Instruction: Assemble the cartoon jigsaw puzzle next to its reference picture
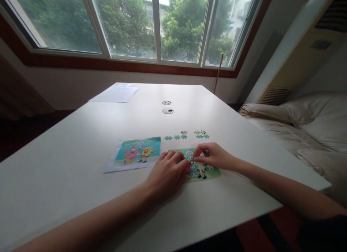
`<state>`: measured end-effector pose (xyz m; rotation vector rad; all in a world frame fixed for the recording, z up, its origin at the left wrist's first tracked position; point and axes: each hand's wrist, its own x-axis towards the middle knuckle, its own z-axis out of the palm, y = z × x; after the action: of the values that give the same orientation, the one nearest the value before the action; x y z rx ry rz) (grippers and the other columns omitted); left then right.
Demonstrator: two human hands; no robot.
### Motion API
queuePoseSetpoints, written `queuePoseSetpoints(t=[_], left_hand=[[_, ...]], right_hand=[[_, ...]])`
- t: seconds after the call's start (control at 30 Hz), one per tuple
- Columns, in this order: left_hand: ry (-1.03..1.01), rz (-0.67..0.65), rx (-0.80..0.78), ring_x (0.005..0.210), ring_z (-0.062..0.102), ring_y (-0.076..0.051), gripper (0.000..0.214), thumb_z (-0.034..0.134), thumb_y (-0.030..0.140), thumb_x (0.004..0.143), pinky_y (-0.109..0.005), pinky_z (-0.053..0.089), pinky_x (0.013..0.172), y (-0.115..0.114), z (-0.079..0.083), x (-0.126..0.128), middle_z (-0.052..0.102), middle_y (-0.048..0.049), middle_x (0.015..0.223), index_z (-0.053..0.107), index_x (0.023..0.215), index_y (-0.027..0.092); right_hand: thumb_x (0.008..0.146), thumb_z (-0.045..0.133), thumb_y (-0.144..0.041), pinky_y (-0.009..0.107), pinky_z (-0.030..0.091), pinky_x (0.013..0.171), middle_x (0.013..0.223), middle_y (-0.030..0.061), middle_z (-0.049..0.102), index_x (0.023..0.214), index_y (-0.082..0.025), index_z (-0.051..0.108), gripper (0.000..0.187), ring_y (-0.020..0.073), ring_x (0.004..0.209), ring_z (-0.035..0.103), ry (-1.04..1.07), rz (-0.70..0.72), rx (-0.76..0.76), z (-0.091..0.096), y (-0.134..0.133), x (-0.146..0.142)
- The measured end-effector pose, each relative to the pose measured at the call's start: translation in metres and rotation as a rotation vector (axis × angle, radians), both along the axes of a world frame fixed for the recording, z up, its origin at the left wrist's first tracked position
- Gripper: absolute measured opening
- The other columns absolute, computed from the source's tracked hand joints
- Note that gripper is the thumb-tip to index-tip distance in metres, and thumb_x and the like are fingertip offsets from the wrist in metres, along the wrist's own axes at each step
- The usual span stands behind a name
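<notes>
A partly assembled cartoon jigsaw puzzle (193, 174) lies flat on the white table, with gaps on its right side. My left hand (169, 169) rests over the puzzle's left part, fingers extended and slightly bent, covering that side. With thumb and index finger pinched together, my right hand (210, 156) touches the puzzle near its upper middle, on a puzzle piece mostly covered by the fingertips. Just beyond the hands lie several loose puzzle pieces (177, 137) in small groups. To the left is a reference picture (139, 150) showing the same cartoon figures.
Two round discs (168, 110) lie farther back on the white table (81, 147). White paper sheets (115, 94) are at its far left corner. A beige sofa (303, 132) stands to the right, and a window (157, 28) is behind the table.
</notes>
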<state>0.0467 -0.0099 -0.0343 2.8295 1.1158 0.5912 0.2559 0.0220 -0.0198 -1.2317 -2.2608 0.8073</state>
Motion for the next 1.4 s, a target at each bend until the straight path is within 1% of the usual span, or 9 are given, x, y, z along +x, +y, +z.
queuePoseSetpoints(t=[0.3,0.53,0.73,0.93,1.07,1.13,1.2,1.27,1.4], left_hand=[[0.001,-0.004,0.01,0.09,0.05,-0.022,0.024,0.04,0.022,0.09,-0.04,0.039,0.081,-0.001,-0.001,0.0,0.057,-0.0076,0.094,0.06,0.101,0.022],[0.021,-0.005,0.003,0.091,0.049,-0.022,0.022,0.041,0.021,0.089,-0.039,0.039,0.082,-0.001,-0.001,-0.001,0.057,-0.0074,0.095,0.06,0.1,0.021],[0.078,-0.01,-0.006,0.093,0.048,-0.023,0.026,0.043,0.02,0.088,-0.039,0.038,0.082,-0.001,0.001,0.0,0.056,-0.0067,0.098,0.056,0.11,0.025],[0.108,-0.005,-0.009,0.094,0.048,-0.023,0.026,0.045,0.019,0.087,-0.038,0.038,0.082,-0.001,0.001,0.001,0.055,-0.0065,0.101,0.055,0.111,0.025],[0.097,-0.019,0.005,0.094,0.049,-0.022,0.026,0.043,0.019,0.088,-0.038,0.038,0.082,-0.002,0.002,0.001,0.055,-0.0073,0.1,0.055,0.11,0.023],[0.094,-0.014,0.009,0.093,0.049,-0.022,0.025,0.041,0.02,0.09,-0.039,0.037,0.082,-0.002,0.003,0.001,0.055,-0.0073,0.1,0.055,0.11,0.023],[0.098,-0.01,0.011,0.093,0.049,-0.022,0.024,0.039,0.02,0.09,-0.039,0.036,0.083,-0.002,0.005,0.0,0.056,-0.007,0.099,0.055,0.108,0.024],[0.107,-0.005,0.014,0.091,0.05,-0.022,0.023,0.039,0.02,0.09,-0.04,0.035,0.083,-0.002,0.008,-0.001,0.056,-0.0067,0.098,0.057,0.105,0.023],[0.146,0.01,0.019,0.087,0.051,-0.022,0.021,0.039,0.021,0.091,-0.042,0.035,0.083,-0.001,0.011,-0.003,0.057,-0.0066,0.096,0.058,0.1,0.022]], right_hand=[[0.075,0.064,-0.029,0.021,0.032,0.051,0.063,-0.0018,0.062,0.077,-0.017,0.068,0.013,0.0084,0.055,0.045,0.005,-0.008,-0.013,0.0,-0.002,0.0],[0.071,0.069,-0.025,0.024,0.037,0.066,0.071,0.0004,0.061,0.073,-0.017,0.065,0.009,0.0127,0.07,0.053,-0.098,0.026,0.171,-0.002,-0.001,-0.001],[0.071,0.07,-0.028,0.024,0.036,0.064,0.067,-0.0012,0.057,0.072,-0.017,0.063,0.013,0.0118,0.066,0.05,-0.119,0.021,0.18,-0.004,0.0,0.001],[0.073,0.068,-0.03,0.024,0.037,0.066,0.067,-0.0008,0.058,0.072,-0.017,0.062,0.014,0.0123,0.066,0.051,-0.136,0.036,0.178,-0.005,0.001,-0.001],[0.077,0.063,-0.029,0.026,0.04,0.071,0.072,0.0008,0.061,0.074,-0.017,0.062,0.012,0.0137,0.071,0.054,-0.148,0.09,0.201,0.003,0.003,0.004],[0.079,0.06,-0.03,0.028,0.041,0.075,0.081,0.0026,0.063,0.083,-0.018,0.062,0.012,0.015,0.078,0.055,-0.158,0.137,0.185,0.012,0.004,0.012],[0.079,0.06,-0.036,0.03,0.042,0.082,0.098,0.0054,0.062,0.099,-0.019,0.061,0.026,0.0177,0.091,0.055,-0.193,0.184,0.137,0.023,0.004,0.023],[0.075,0.063,-0.045,0.034,0.039,0.091,0.116,0.0087,0.055,0.116,-0.02,0.054,0.049,0.022,0.107,0.05,-0.266,0.215,0.074,0.03,0.005,0.037],[0.068,0.064,-0.057,0.039,0.03,0.103,0.135,0.014,0.04,0.135,-0.017,0.037,0.083,0.0287,0.124,0.036,-0.418,0.219,-0.009,0.029,0.004,0.054]])
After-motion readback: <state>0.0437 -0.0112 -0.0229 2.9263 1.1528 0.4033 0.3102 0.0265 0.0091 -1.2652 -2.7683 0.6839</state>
